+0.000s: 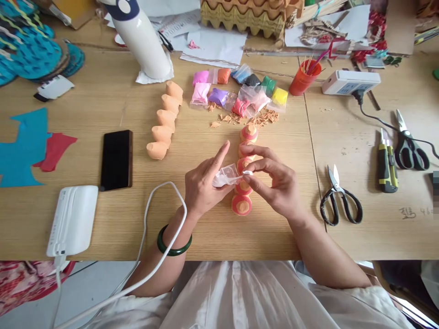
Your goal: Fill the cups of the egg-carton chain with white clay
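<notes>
My left hand (201, 185) grips a small see-through plastic packet (227, 175) with white stuff in it, the index finger pointing up and away. At the packet's right end, my right hand (281, 185) pinches a small white lump (247, 172) that looks like soft clay between thumb and fingers. Beneath both hands stands a row of egg-carton cups (242, 205), coloured with red rings and orange tops; the hands partly cover its middle. Farther left lies a plain orange strip of egg-carton cups (166, 119), untouched.
Coloured clay packets (218, 96) and orange scraps (264, 117) lie beyond the row. To the right are black-handled scissors (339, 196), a cutter (387, 164), a red cup (304, 77) and a power strip (351, 83). A phone (116, 160) and white power bank (72, 221) lie left; its cable crosses my left forearm.
</notes>
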Motion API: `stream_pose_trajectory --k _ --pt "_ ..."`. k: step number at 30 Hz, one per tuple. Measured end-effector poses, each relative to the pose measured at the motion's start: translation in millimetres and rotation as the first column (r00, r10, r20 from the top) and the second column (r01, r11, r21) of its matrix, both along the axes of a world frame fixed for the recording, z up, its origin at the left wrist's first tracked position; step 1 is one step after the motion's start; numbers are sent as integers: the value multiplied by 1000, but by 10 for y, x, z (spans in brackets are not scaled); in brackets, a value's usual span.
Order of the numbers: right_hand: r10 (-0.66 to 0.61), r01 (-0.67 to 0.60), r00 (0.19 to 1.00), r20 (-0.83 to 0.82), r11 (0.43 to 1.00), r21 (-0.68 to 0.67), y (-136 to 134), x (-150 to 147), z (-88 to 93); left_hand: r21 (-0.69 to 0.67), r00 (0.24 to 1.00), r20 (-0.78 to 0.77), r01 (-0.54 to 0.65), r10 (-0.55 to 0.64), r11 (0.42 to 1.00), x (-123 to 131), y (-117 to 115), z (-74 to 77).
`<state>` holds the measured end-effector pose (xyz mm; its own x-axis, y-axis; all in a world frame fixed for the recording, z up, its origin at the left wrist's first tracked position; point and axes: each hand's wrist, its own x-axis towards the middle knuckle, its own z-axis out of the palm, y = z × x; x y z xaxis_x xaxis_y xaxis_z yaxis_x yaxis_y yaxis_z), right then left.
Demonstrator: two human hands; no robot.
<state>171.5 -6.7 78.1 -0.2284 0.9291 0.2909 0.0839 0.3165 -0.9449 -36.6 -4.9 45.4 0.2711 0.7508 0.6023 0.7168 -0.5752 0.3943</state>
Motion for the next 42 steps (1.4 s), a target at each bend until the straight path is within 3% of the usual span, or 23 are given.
stream_pose_trajectory --k 5,11,15,19,23,29,35,37,39,42 --pt "27 -133 946 -324 942 -308 -22 33 53 7 1000 12 -15 15 1000 13 -3 -19" --pt "-13 -158 908 -419 915 -370 3 36 63 36 998 17 -62 61 997 15 -14 -21" --pt "25 -133 959 -283 920 -370 -31 16 111 140 997 16 -79 77 987 7 -16 -25" --pt "76 -70 993 86 994 -80 -111 6 142 173 995 -21 -93 98 981 11 -16 -28" --pt "19 -84 933 360 983 166 -160 -6 114 226 995 -27 -83 91 971 26 -11 -24" --pt "115 -131 951 288 991 38 -192 -54 26 201 993 -5 -113 117 973 47 -10 -64" --pt "78 -110 937 342 991 74 -210 -64 -10 125 994 29 -110 107 986 61 -18 -80" --pt "4 -10 968 250 1000 23 -196 -42 45 66 990 75 -123 118 990 53 -28 -61" --pt "-78 88 993 90 990 -110 -166 -21 104 -13 984 124 -126 126 992 44 -45 -36" --pt "-95 39 987 -127 921 -387 -106 -18 143 -150 966 204 -129 159 980 47 -78 5"
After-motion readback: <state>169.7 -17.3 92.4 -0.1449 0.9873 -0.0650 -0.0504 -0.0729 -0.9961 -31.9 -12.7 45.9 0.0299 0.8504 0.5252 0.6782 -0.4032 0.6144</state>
